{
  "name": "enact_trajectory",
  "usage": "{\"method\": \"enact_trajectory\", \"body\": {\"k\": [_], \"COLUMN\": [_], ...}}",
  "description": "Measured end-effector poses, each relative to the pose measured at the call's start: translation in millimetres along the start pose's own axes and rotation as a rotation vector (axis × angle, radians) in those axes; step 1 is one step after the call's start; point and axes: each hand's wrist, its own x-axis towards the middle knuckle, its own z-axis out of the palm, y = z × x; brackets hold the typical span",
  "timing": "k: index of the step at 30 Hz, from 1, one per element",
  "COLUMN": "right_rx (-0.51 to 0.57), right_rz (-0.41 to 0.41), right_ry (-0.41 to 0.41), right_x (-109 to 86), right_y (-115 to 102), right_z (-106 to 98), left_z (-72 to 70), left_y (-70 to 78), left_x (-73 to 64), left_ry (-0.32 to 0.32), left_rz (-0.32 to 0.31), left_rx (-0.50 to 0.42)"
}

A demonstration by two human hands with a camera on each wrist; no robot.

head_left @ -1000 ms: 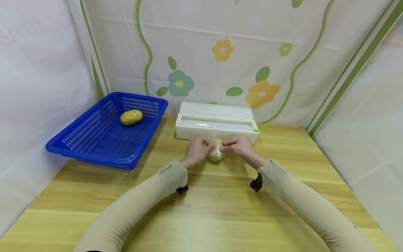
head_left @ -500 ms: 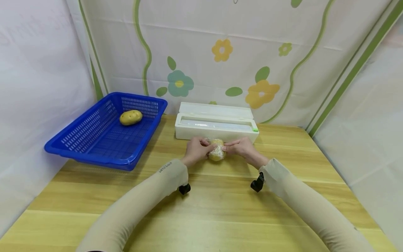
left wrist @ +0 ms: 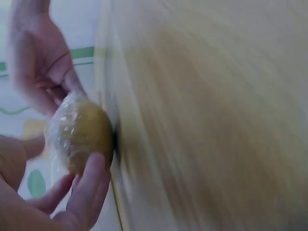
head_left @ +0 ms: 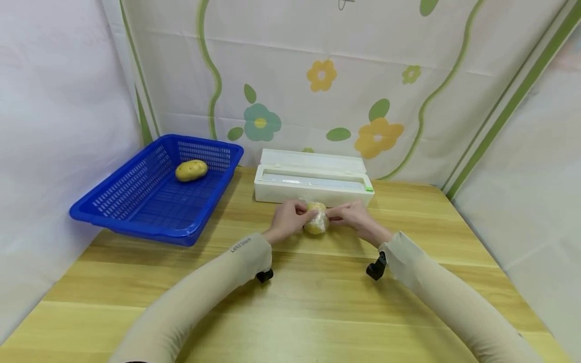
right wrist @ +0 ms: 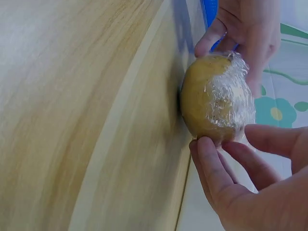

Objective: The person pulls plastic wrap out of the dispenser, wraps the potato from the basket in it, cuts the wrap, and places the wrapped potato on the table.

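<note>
A potato (head_left: 316, 228) partly wrapped in crinkled cling film (right wrist: 228, 98) is held low over the table, in front of the white box. My left hand (head_left: 289, 220) grips its left side, with the thumb across the film. From the right, my right hand (head_left: 356, 220) holds the other side with thumb and fingertips. In the right wrist view, bare yellow skin shows on the potato's table-facing side, while the film bunches over the rest. The left wrist view shows the wrapped potato (left wrist: 86, 137) between both hands.
A white cling-film box (head_left: 313, 193) with its lid raised stands behind the hands. At the left, a blue plastic basket (head_left: 154, 201) contains another potato (head_left: 191, 171). A flower-printed cloth (head_left: 290, 91) hangs at the back of the wooden table (head_left: 327, 302).
Both hands and the wrapped potato have shifted slightly to the right, and the film on it has been handled into a somewhat different lie. Basket and box stay put.
</note>
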Motion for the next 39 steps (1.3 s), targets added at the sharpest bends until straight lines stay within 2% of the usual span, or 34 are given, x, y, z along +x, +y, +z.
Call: {"method": "enact_trajectory", "body": {"k": [4, 6, 12, 17, 22, 24, 27, 29, 32, 36, 39], "right_rx": [0.017, 0.017, -0.062, -0.168, -0.18, -0.168, -0.229, -0.32, -0.477, -0.7, -0.811], "right_rz": [-0.003, -0.004, -0.04, -0.033, -0.026, -0.022, -0.036, -0.094, -0.296, -0.634, -0.781], "right_ry": [-0.013, -0.023, -0.016, 0.032, 0.048, 0.049, 0.062, 0.075, 0.067, -0.05, -0.161], "right_x": [-2.5, -3.3, -5.2, -5.9, -4.7, -4.0, -3.1, -2.5, -0.9, 1.5, 2.5], "right_y": [-1, 0, 0, -2, -7, -8, -8, -7, -6, -4, -4], "right_z": [-5, -7, -5, -3, 3, 5, 5, 5, 3, 0, -1], "left_z": [-5.9, -8.3, -9.5, -10.6, -13.5, -14.4, -15.1, -15.6, -15.8, -16.0, -16.6], "left_y": [0.0, -0.6, -3.4, -4.4, -3.8, -2.8, -1.6, -1.1, -2.3, -5.2, -6.6], "left_x": [0.5, 0.9, 1.1, -0.6, -3.8, -4.6, -5.5, -6.3, -6.9, -7.7, -7.7], "left_ry": [-0.088, -0.111, -0.093, -0.093, -0.09, -0.086, -0.09, -0.094, -0.105, -0.112, -0.084], "left_rz": [0.005, -0.011, -0.033, -0.043, -0.056, -0.059, -0.059, -0.05, -0.042, -0.042, -0.045], "left_rx": [-0.077, -0.114, -0.142, -0.196, -0.226, -0.194, -0.127, -0.073, -0.042, -0.043, -0.034]}}
